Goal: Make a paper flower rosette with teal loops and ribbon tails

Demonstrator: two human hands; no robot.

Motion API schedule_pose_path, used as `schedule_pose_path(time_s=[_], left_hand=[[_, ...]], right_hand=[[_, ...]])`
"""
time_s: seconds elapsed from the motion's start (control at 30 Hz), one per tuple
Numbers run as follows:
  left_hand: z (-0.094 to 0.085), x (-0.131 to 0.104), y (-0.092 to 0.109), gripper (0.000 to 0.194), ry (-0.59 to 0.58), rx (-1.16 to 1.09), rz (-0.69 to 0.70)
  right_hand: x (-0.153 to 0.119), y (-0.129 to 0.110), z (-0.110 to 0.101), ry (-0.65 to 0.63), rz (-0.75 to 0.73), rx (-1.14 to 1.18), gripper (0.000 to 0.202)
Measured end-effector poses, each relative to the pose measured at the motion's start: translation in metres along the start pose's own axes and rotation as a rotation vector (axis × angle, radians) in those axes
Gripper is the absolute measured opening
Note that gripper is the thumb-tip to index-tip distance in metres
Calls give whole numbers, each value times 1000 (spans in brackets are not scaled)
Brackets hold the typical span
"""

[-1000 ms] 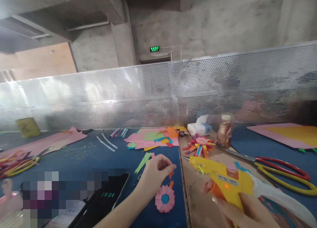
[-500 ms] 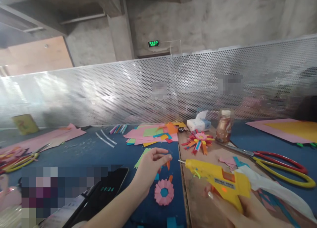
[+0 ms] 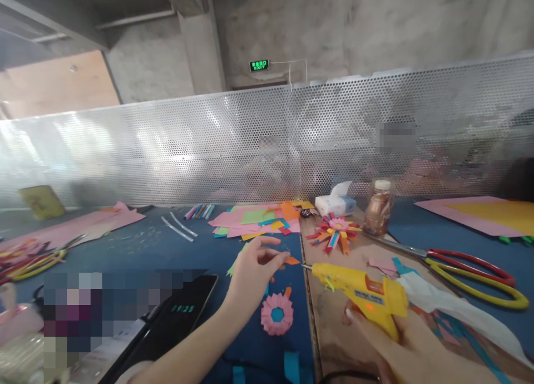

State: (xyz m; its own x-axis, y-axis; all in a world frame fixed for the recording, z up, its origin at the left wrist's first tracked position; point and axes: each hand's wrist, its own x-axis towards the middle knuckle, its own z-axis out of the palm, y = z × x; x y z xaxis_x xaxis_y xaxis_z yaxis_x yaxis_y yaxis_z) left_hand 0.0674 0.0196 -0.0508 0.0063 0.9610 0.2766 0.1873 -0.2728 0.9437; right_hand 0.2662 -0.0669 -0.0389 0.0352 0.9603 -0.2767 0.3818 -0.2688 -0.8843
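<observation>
My left hand [image 3: 255, 270] pinches a small orange paper piece [image 3: 293, 260] between thumb and fingertips. My right hand [image 3: 387, 339] is wrapped round the handle of a yellow glue gun [image 3: 361, 294]. The gun's metal nozzle points left, close to the tip of the orange piece. Below my left hand, a pink paper rosette [image 3: 277, 314] with a blue centre lies on the blue table surface, an orange bit showing at its upper edge. Green paper [image 3: 232, 269] shows partly behind my left wrist.
Beyond lie stacked coloured papers [image 3: 250, 220], a finished-looking paper flower [image 3: 336, 231], a tissue box [image 3: 334, 205] and a brown bottle [image 3: 379, 208]. Large scissors [image 3: 471, 270] rest at right. A phone [image 3: 183, 311] lies at left, markers [image 3: 199, 212] behind. A perforated metal screen [image 3: 187, 150] stands across the back.
The orange piece in my left hand has turned from pointing down to pointing right, towards the nozzle. The glue gun has shifted slightly left.
</observation>
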Motion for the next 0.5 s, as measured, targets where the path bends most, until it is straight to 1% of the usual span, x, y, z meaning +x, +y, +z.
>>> schedule_pose_path(time_s=[0.03,0.1,0.2,0.27,0.37,0.43,0.5], left_hand=[[0,-1,2,28,10,36,22],[0,-4,4,28,25,83,61],[0,-8,5,27,38,116,114],[1,-10,5,26,40,123,158],[2,-12,3,27,3,86,203],[2,-12,2,28,-17,59,215],[2,-12,0,30,-18,54,222]], right_hand=[[2,0,0,-16,4,-11,30],[6,3,2,-5,-17,-36,34],[12,13,8,85,-85,-58,37],[17,21,13,121,-92,-75,36],[21,29,19,221,-109,-137,33],[20,30,21,262,-137,-183,31],[17,27,22,257,-168,-208,29]])
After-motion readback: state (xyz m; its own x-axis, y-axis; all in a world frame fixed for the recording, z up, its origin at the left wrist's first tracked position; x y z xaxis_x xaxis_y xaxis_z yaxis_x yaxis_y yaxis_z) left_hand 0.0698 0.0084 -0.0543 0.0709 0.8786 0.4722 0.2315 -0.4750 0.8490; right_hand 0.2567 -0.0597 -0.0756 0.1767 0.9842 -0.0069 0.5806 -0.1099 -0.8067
